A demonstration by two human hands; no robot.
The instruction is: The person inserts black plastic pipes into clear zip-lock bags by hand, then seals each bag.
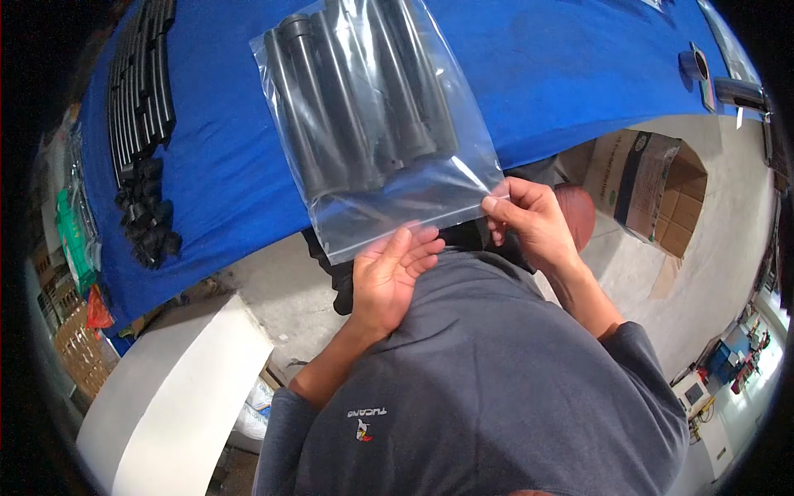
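Note:
A clear zip bag (pixel 430 198) holds several black plastic tubes (pixel 335 107) with wider collars at their ends. The bag lies on the blue-covered table, its zip edge hanging over the near side towards me. At the right corner of that edge, my right hand (pixel 533 219) pinches the plastic between thumb and fingers. Lower and to the left, my left hand (pixel 389 277) has its thumb in front of the zip edge and its index finger behind the plastic, gripping it lightly. The other fingers of that hand are partly stretched out.
Long black tubes (pixel 141 83) lie in a row on the blue cloth (pixel 211 165) at left, with a pile of small black fittings (pixel 147 211) below them. A tape roll (pixel 695 64) sits at far right. An open cardboard box (pixel 645 186) stands on the floor.

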